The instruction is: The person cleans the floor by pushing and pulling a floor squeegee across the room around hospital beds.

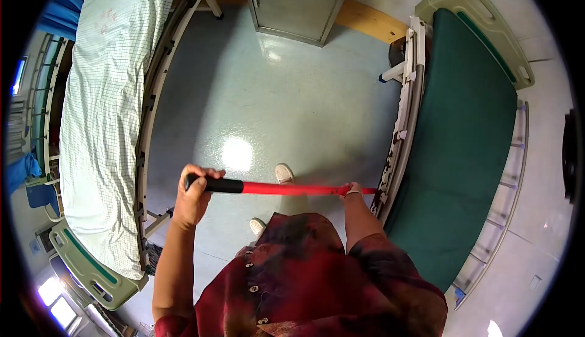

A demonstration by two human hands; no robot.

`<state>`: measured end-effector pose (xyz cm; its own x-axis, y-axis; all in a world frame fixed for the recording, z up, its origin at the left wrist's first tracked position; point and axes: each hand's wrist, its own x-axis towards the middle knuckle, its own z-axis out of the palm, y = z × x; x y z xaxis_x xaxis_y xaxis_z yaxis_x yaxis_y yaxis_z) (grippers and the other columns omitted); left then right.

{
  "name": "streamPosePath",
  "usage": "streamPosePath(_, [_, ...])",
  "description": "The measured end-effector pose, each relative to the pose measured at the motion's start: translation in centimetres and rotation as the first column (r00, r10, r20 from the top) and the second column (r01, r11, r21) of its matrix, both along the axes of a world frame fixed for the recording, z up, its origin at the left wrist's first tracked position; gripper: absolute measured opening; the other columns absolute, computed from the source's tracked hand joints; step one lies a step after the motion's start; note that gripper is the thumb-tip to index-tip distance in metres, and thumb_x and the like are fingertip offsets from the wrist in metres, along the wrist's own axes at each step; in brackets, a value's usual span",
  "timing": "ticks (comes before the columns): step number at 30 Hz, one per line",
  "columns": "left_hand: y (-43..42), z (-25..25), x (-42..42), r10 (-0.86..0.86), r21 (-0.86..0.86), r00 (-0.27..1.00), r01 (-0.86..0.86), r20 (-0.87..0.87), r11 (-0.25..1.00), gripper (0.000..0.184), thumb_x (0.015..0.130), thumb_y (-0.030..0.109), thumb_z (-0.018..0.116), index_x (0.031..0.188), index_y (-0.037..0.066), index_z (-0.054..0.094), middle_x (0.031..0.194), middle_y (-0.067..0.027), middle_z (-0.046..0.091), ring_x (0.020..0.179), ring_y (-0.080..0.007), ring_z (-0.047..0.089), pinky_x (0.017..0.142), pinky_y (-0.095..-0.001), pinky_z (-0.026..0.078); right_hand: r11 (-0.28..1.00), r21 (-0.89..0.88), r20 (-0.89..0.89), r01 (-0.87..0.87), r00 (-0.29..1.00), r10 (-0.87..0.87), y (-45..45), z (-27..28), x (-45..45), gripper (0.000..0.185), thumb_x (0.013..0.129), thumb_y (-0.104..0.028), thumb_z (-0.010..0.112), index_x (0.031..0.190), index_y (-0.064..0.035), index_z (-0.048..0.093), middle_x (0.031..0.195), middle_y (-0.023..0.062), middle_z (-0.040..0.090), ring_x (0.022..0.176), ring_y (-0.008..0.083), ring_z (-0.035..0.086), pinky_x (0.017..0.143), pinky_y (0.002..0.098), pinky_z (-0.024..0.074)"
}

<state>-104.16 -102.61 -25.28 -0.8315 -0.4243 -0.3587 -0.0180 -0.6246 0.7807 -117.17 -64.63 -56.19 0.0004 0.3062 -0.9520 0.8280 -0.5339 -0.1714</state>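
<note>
Grasping with both hands: wrapped by the left hand [196, 192] around the black grip [225, 185] at one end of a red pole [292, 189], and closed, so far as can be seen, by the right hand [351, 189] around the red part toward the other end. Held crosswise in front of the body, spanning the gap between the hands. Impossible to tell exactly how the right fingers lie (too small, and tinted with the same red).

Seems stiff, judging by the straight run from hand to hand. Probably light to middling in weight, though hard to say whether hollow or solid. Likely smooth, perhaps a little slippery, along the red; likely surer to hold at the black grip. Not fragile, by the look of it. Best taken as here, at the black grip and well along the red, to keep so long a shape from swinging.

Below, between the hands: pale shoes [284, 173] on a shiny floor [268, 99]. Just beyond the right hand: a bed rail [405, 105], reached or merely overlapped by the pole (not clear which), then a green mattress [463, 142]. Out past the left hand: a checked sheet [113, 124]. Farthest, ahead of both hands: a metal cabinet [297, 5].
</note>
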Motion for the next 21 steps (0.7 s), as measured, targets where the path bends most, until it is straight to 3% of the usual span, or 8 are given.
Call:
streamPosePath(6, [-0.1, -4.8, 2.2, 0.065, 0.124, 0.987, -0.083, 0.144, 0.989, 0.013, 0.069, 0.011, 0.046, 0.079, 0.010, 0.038, 0.083, -0.0096, 0.047, 0.089, -0.0252, 0.042, 0.080, -0.0400, 0.030, 0.993, 0.096, 0.035, 0.066, 0.997, -0.069, -0.2, -3.2, -0.9, 0.012, 0.066, -0.019, 0.038, 0.065, -0.0074, 0.035, 0.049, 0.0052, 0.040, 0.042, 0.0180, 0.041, 0.044, 0.0340, 0.0377])
streamPosePath(8, [0.6, -6.0, 2.5, 0.049, 0.153, 0.976, -0.083, 0.211, 0.985, 0.016, 0.069, 0.016, 0.050, 0.079, 0.011, 0.040, 0.086, -0.0086, 0.047, 0.092, -0.0249, 0.041, 0.076, -0.0384, 0.034, 0.996, 0.041, -0.120, -0.084, 0.989, 0.088, 1.0, -5.5, -2.5, 0.014, 0.066, -0.017, 0.039, 0.073, -0.0060, 0.034, 0.051, 0.0061, 0.042, 0.041, 0.0190, 0.041, 0.043, 0.0346, 0.0382])
streamPosePath(10, [2.2, -7.3, 2.2, -0.005, 0.191, 0.977, -0.037, 0.214, 0.981, 0.015, 0.069, 0.014, 0.050, 0.080, 0.012, 0.041, 0.090, -0.0075, 0.046, 0.094, -0.0242, 0.040, 0.067, -0.0336, 0.042, 0.987, 0.063, -0.255, 0.146, 0.959, -0.125, 1.5, -5.3, -5.2, 0.017, 0.068, -0.013, 0.040, 0.082, -0.0049, 0.034, 0.051, 0.0066, 0.043, 0.041, 0.0189, 0.042, 0.043, 0.0335, 0.0391])
streamPosePath(13, [5.6, -9.4, 1.7, -0.098, 0.287, 0.956, 0.014, 0.278, 0.958, 0.015, 0.070, 0.010, 0.048, 0.083, 0.012, 0.041, 0.096, -0.0066, 0.043, 0.095, -0.0228, 0.040, 0.064, -0.0307, 0.045, 0.986, 0.123, -0.352, 0.109, 0.934, -0.059, 1.9, -4.6, -8.3, 0.013, 0.072, -0.016, 0.042, 0.074, -0.0061, 0.035, 0.051, 0.0062, 0.041, 0.041, 0.0180, 0.041, 0.042, 0.0327, 0.0384])
streamPosePath(14, [6.7, -10.2, 1.5, -0.184, 0.314, 0.927, 0.078, 0.327, 0.946, 0.017, 0.070, 0.007, 0.047, 0.086, 0.012, 0.042, 0.100, -0.0067, 0.041, 0.095, -0.0215, 0.039, 0.066, -0.0314, 0.045, 0.986, 0.131, -0.354, 0.108, 0.934, -0.055, 1.8, -4.2, -8.4, 0.013, 0.072, -0.016, 0.042, 0.074, -0.0061, 0.035, 0.051, 0.0062, 0.041, 0.041, 0.0180, 0.041, 0.042, 0.0327, 0.0384])
streamPosePath(16, [8.6, -12.0, 0.7, -0.273, 0.365, 0.901, 0.142, 0.338, 0.920, 0.020, 0.070, 0.006, 0.046, 0.089, 0.011, 0.042, 0.104, -0.0072, 0.039, 0.095, -0.0192, 0.039, 0.067, -0.0312, 0.044, 0.973, 0.203, -0.205, -0.110, 0.967, 0.152, 1.2, -3.6, -8.5, 0.016, 0.072, -0.016, 0.045, 0.078, -0.0056, 0.035, 0.051, 0.0069, 0.042, 0.043, 0.0174, 0.042, 0.043, 0.0334, 0.0384])
streamPosePath(19, [9.6, -14.2, 0.1, -0.282, 0.399, 0.897, 0.134, 0.340, 0.907, 0.019, 0.071, 0.008, 0.048, 0.089, 0.009, 0.042, 0.104, -0.0081, 0.040, 0.093, -0.0179, 0.041, 0.069, -0.0306, 0.043, 0.971, 0.228, -0.155, -0.070, 0.982, 0.108, 0.6, -3.0, -8.6, 0.016, 0.071, -0.012, 0.045, 0.082, -0.0062, 0.035, 0.049, 0.0068, 0.041, 0.042, 0.0170, 0.041, 0.042, 0.0337, 0.0381])
streamPosePath(21, [9.2, -15.4, 0.2, -0.300, 0.284, 0.910, 0.218, 0.285, 0.934, 0.019, 0.071, 0.009, 0.049, 0.088, 0.007, 0.042, 0.101, -0.0092, 0.042, 0.090, -0.0183, 0.043, 0.070, -0.0305, 0.043, 0.980, 0.153, -0.139, -0.124, 0.979, 0.146, 1.0, -3.7, -8.6, 0.017, 0.070, -0.009, 0.044, 0.085, -0.0070, 0.035, 0.049, 0.0069, 0.041, 0.041, 0.0167, 0.040, 0.042, 0.0335, 0.0379])
